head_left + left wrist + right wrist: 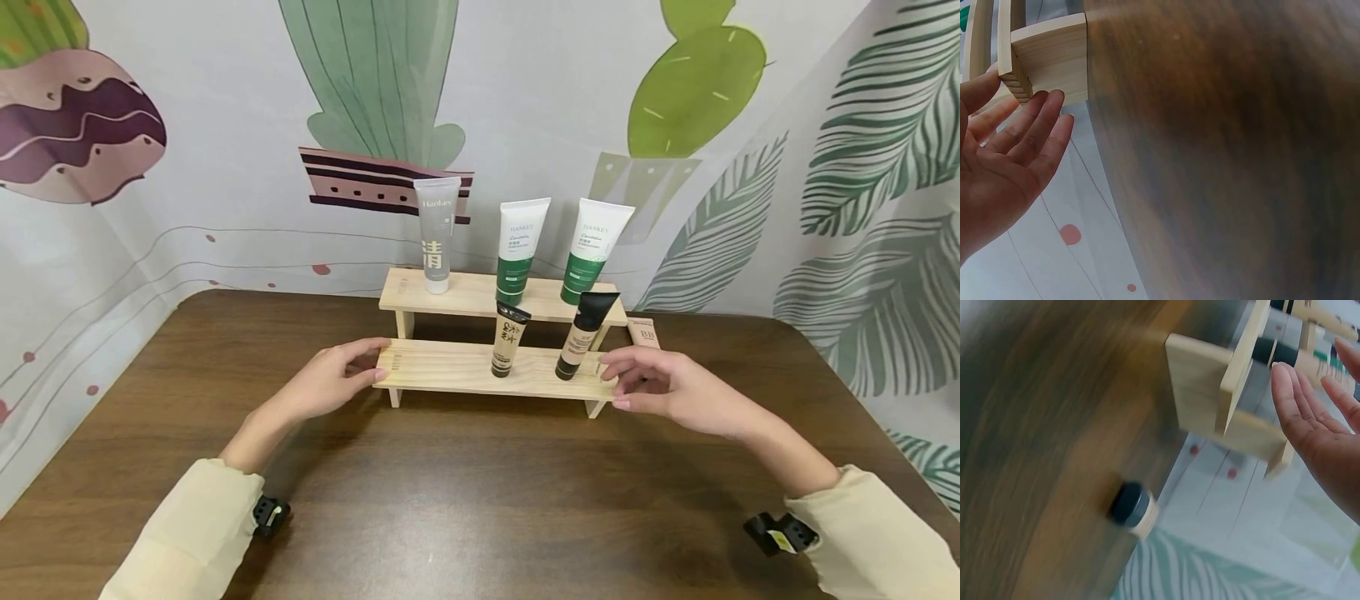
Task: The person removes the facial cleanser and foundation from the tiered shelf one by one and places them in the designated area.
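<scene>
A two-step wooden display rack stands on the table. My left hand is at the left end of its lower step, thumb and index finger touching the board; in the left wrist view the other fingers of that hand stay extended. By the lower step's right end is my right hand, its fingers loosely bent and nothing held; contact with the board is unclear. Two small tubes stand on the lower step: a beige-gold one and a beige one with black ends.
On the upper step stand a grey translucent tube and two white-and-green tubes. A pink BB tube stands on the table behind my right hand, partly hidden. The brown table ends at a patterned cloth.
</scene>
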`<act>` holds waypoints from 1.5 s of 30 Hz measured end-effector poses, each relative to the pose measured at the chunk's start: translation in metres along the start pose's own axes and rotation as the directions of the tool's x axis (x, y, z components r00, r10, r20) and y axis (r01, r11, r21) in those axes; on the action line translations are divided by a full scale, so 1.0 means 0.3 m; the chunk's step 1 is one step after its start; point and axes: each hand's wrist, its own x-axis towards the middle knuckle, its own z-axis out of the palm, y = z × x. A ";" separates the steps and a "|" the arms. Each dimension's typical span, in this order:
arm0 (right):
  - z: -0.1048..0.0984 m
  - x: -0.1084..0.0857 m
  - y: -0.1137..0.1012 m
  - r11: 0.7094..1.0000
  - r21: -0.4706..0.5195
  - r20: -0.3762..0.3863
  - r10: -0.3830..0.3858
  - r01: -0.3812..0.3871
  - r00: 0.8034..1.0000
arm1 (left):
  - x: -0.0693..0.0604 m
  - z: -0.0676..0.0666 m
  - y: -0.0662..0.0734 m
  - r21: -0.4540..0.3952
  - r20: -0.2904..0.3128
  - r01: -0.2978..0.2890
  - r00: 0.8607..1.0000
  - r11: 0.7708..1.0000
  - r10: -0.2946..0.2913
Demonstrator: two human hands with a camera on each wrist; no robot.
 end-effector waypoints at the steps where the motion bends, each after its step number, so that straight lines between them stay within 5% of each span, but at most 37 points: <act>1: 0.010 0.006 -0.005 1.000 0.006 0.008 -0.010 0.010 1.000 | 0.000 0.000 0.000 0.000 0.001 -0.001 1.000 1.000 0.001; 11: 0.112 0.067 -0.040 0.998 0.061 0.043 -0.011 0.009 0.999 | -0.001 0.005 -0.002 0.009 -0.010 0.003 1.000 1.000 -0.003; 23: 0.216 0.148 -0.054 0.995 0.096 -0.086 0.014 -0.006 0.996 | -0.001 0.003 0.003 0.004 -0.003 0.006 1.000 1.000 -0.006; 33: 0.270 0.209 -0.055 0.995 0.097 -0.225 0.039 -0.018 0.974 | 0.003 0.006 -0.001 -0.006 -0.004 0.010 1.000 1.000 -0.010; 45: 0.304 0.256 -0.043 0.996 0.091 -0.283 0.042 -0.017 0.958 | 0.001 0.006 -0.002 -0.011 0.002 0.016 1.000 1.000 -0.016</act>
